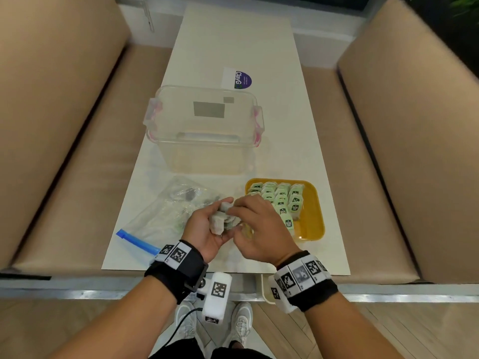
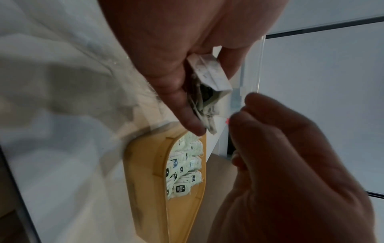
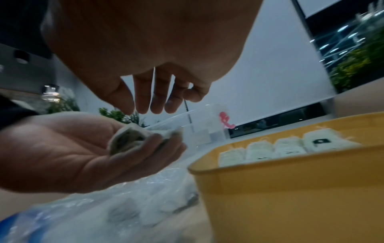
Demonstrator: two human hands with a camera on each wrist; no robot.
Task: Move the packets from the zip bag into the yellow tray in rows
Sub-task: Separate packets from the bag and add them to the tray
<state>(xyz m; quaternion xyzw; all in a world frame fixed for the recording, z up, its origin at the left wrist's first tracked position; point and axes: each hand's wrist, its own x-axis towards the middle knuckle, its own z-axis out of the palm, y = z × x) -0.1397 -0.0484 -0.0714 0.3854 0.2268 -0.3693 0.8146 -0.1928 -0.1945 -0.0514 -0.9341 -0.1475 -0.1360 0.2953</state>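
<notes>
My left hand is palm up above the table's near end and grips a bundle of pale green packets, also seen in the left wrist view and the right wrist view. My right hand hovers just right of the bundle, its fingers hanging loosely over the top with nothing between them. The yellow tray sits to the right and holds rows of packets. The crumpled clear zip bag, with a blue zip strip, lies under and left of my hands.
A clear lidded plastic box with pink latches stands behind the bag and tray. A white and purple sticker lies further back on the white table. Tan benches flank the table on both sides.
</notes>
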